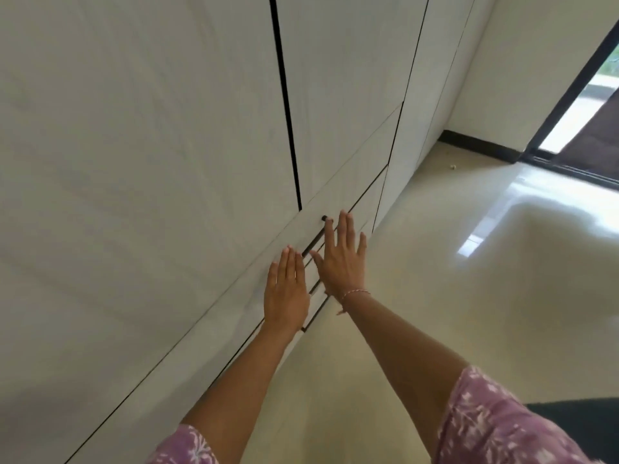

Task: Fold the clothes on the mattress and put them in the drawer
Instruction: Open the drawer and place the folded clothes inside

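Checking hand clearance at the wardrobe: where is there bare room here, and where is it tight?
Free: the glossy floor between the wardrobe and the glass door. Crowded: the drawer front, where left hand and right hand lie flat beside the dark handle.

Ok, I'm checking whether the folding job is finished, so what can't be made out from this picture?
- Head view: the drawer shows only its front, so its contents are hidden.
- The dark handle is partly covered by the right hand; contact unclear.
- Whether the left hand touches the front is unclear.
- Mattress and clothes lie outside the frame.
- A speck on the floor is too small to identify.
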`<state>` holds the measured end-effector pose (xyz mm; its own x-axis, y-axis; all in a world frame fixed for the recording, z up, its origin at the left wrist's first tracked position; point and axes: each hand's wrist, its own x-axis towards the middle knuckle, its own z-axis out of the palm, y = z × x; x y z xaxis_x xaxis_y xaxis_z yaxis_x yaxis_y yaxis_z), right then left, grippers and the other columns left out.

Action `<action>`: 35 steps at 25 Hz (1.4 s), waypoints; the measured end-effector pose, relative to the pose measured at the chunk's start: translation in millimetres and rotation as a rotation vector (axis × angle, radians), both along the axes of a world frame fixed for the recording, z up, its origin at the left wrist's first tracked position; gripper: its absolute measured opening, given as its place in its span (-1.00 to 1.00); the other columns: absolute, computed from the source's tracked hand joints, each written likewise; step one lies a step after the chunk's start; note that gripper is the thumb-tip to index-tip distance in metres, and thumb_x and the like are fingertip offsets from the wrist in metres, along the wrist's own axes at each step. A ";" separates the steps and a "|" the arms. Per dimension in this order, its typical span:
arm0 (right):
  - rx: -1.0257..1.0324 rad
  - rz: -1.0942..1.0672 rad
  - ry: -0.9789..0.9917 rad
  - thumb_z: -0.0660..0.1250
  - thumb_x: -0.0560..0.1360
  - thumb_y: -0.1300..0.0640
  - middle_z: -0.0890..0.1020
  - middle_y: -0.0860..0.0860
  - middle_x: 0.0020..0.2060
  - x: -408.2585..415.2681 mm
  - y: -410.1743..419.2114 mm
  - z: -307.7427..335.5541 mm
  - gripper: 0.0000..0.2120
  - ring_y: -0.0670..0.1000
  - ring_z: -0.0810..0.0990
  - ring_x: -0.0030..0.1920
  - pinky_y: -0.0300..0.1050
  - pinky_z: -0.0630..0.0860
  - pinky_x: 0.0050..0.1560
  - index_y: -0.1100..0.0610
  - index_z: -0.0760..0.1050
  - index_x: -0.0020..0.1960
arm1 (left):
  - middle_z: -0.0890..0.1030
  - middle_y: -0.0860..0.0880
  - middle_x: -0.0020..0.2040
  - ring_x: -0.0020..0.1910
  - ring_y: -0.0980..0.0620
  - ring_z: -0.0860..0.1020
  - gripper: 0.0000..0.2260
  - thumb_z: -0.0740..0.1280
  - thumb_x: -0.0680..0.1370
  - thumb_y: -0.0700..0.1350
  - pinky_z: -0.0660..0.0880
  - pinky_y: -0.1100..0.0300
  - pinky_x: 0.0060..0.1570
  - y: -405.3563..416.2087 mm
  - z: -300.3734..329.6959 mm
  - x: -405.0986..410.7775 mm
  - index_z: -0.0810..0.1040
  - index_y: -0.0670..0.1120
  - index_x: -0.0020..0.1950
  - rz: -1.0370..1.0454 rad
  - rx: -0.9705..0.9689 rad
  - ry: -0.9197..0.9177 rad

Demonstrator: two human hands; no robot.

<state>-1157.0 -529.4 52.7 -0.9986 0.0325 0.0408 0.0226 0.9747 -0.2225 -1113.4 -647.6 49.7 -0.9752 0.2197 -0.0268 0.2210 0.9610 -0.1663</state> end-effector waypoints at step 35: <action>-0.502 -0.452 -0.145 0.02 0.63 0.08 -0.16 0.14 0.54 39.2 53.2 -47.7 -0.40 0.11 -0.18 0.54 0.15 0.04 0.48 0.05 -0.21 0.56 | 0.13 -0.23 0.51 0.50 -0.14 0.11 -0.02 0.50 0.31 -0.03 0.22 -0.02 0.37 47.8 13.4 82.7 -0.02 -0.29 0.52 -0.183 0.150 0.024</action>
